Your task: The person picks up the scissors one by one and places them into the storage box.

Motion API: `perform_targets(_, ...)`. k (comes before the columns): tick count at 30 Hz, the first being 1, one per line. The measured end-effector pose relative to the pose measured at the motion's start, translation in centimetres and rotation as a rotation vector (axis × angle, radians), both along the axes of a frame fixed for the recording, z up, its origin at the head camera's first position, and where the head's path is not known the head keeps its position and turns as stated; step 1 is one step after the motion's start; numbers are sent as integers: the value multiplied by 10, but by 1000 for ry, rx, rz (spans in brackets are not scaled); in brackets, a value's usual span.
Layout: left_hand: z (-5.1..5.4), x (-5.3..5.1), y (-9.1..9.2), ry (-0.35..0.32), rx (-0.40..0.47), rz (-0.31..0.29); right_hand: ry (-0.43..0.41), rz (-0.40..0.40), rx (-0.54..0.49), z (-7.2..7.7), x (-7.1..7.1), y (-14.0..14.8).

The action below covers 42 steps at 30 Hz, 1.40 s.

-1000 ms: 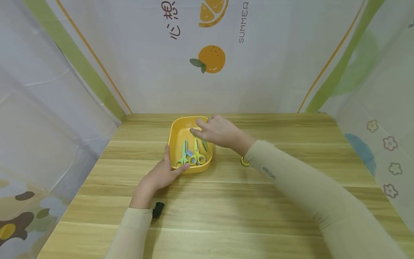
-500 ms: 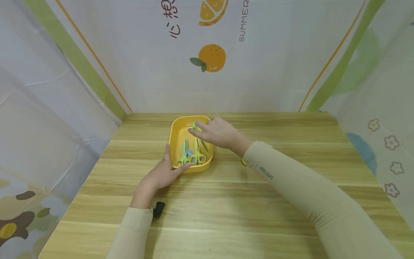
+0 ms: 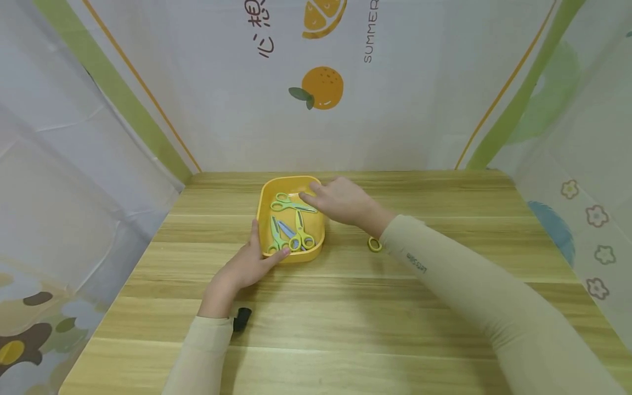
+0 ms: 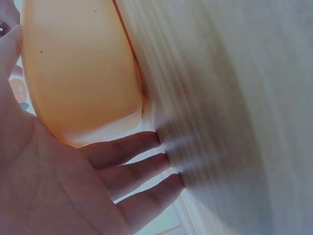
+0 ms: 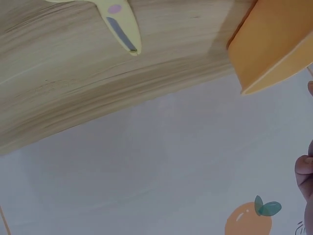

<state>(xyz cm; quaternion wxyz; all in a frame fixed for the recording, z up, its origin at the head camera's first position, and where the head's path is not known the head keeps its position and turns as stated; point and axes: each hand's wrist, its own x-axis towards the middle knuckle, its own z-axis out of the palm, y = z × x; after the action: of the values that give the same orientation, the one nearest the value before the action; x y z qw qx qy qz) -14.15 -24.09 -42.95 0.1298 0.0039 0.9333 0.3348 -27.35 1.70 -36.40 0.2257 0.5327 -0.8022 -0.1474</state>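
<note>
A yellow tray point(image 3: 291, 179) stands on the table with several scissors in it. My left hand point(image 3: 244, 267) grips its near left corner, the thumb over the front rim. In the left wrist view, straight fingers point(image 4: 151, 196) lie outside the tray wall. Light green scissors point(image 3: 283, 205) lie crosswise in the far half, handles to the left. Nearer are green scissors point(image 3: 276, 235), yellow scissors point(image 3: 299, 226) and a blue pair point(image 3: 286, 228), partly covered. My right hand point(image 3: 343, 201) hovers over the right rim, fingers loosely bent and apparently holding nothing; the right wrist view shows only its fingertips.
Another yellow pair of scissors point(image 5: 122, 29) lies on the table right of the tray; the right forearm hides most of it in the head view. A small black object point(image 3: 242, 319) is beside the left wrist. Behind the wooden table point(image 3: 316, 329) hangs a white printed curtain point(image 3: 395, 109).
The light green scissors have come to lie crosswise in the tray, out from under the right hand, which moved slightly right. The nearer green scissors shifted left. The left hand stays put.
</note>
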Motion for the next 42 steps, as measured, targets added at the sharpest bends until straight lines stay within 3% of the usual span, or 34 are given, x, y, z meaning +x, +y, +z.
perform_targets(5, 1, 0, 1, -4, 6, 3, -3, -22, -7, 1, 1, 10)
perform_targets(15, 2, -1, 1, -5, -5, 3, -21, 12, -128, 1, 0, 33)
perform_targets(24, 3, -2, 1, -7, -35, 6, -23, 18, -104, 6, -2, 65)
perform_targets(32, 5, -2, 1, -17, -38, 9, -88, -48, -33, -8, -6, 93)
perform_targets(39, 5, -3, 3, -14, -44, -2, -151, -48, -6, -25, -1, 112)
perform_targets(42, 5, -2, 3, -16, -45, -1, -234, -74, 28, -32, 1, 116)
